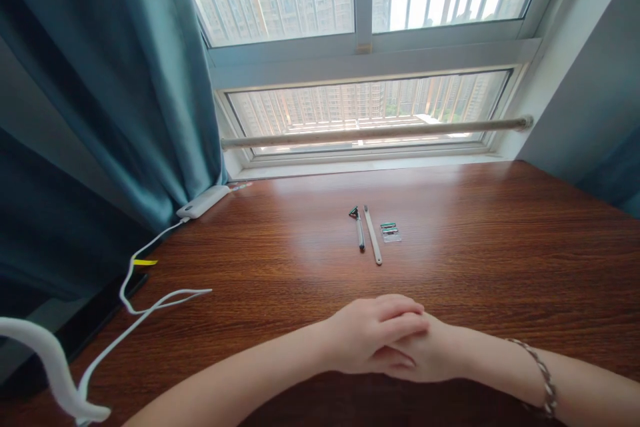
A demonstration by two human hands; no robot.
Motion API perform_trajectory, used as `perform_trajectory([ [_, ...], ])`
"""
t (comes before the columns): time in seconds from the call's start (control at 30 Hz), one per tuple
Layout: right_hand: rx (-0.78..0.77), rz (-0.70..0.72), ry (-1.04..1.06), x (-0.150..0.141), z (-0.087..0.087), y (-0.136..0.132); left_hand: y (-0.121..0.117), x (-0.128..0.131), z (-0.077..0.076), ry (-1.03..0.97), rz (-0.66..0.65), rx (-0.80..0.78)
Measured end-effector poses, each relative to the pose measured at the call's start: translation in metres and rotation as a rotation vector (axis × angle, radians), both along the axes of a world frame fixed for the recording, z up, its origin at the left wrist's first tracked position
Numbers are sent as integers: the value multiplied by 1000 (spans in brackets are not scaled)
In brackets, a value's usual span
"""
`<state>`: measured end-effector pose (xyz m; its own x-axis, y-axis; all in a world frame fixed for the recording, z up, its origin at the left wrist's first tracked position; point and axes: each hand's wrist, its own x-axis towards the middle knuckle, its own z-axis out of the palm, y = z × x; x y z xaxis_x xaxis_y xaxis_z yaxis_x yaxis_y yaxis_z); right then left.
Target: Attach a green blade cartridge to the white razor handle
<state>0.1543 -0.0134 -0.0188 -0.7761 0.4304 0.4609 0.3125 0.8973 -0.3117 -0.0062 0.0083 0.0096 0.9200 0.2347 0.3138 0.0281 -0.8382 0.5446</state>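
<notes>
My left hand lies over my right hand, the two clasped together at the front of the table. The left fingers are closed across the back of the right hand. Most of the right fingers are hidden under the left hand, and the part that shows is closed. No object shows in either. Beyond them on the wood lie a razor with a dark head, a pale toothbrush with dark bristles, and a small clear pack of razor blade cartridges. Neither hand touches these.
A white power strip sits at the table's left edge by the blue curtain. Its white cord loops towards a curved white stand at the lower left. A rail crosses the window behind the brown table.
</notes>
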Motion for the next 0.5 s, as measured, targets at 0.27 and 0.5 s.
perform_trajectory([
  [0.27, 118, -263, -123, 30, 12, 89, 100, 3, -5, 127, 1083, 6],
  [0.5, 114, -258, -92, 32, -8, 91, 134, 14, -31, 246, 1271, -2],
])
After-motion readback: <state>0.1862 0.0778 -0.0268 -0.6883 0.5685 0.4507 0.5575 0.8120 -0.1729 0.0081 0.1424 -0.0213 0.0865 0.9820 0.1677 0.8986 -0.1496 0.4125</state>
